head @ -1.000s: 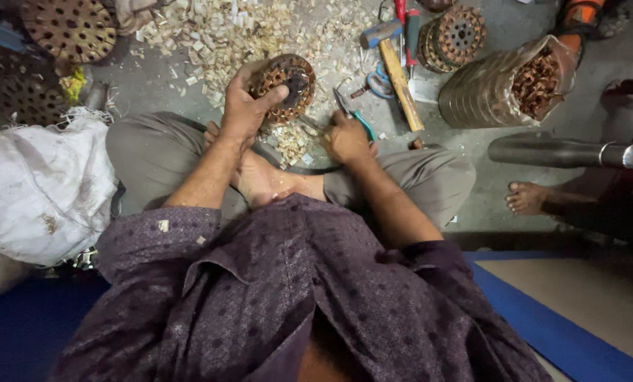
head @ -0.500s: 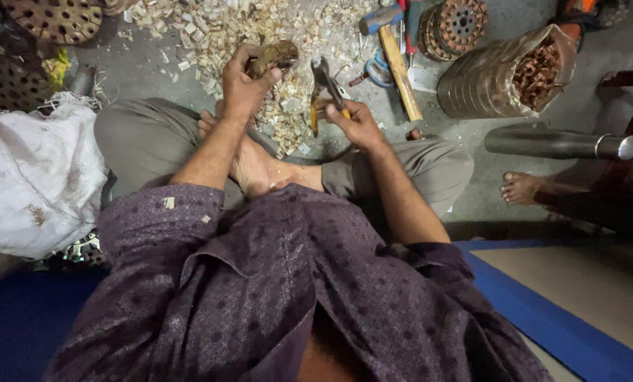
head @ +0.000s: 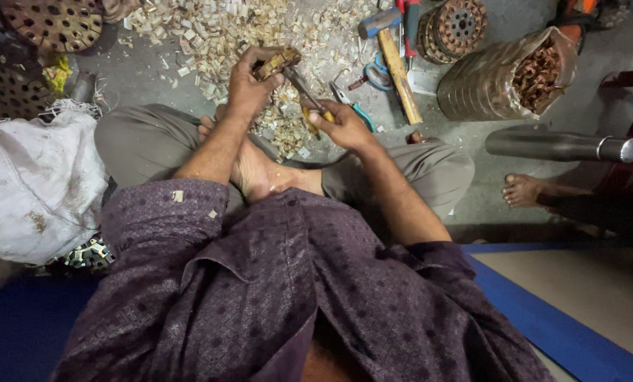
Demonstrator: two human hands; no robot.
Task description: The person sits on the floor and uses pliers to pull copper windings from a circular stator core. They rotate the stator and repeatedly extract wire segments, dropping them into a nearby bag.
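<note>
**Pliers now biting into the lifted metal piece**

The person sits cross-legged on the floor (head: 486, 191), with a wide spread of pale scrap chips (head: 245, 35) in front of the knees and a white sack (head: 33, 184) at the left. A sack of copper-coloured windings (head: 514, 78) and a wooden-handled hammer (head: 398, 60) lie to the right.

A second ago the left hand (head: 249, 88) pressed a round slotted core flat on the floor; now it is closed around a small brownish metal piece (head: 277, 62) raised just above the chips. The right hand (head: 344, 127), earlier resting low by the knee, has come up and is clenched on the pliers (head: 303, 90), whose tip meets the piece. The work appears to have moved from steadying to pulling material out.
</note>
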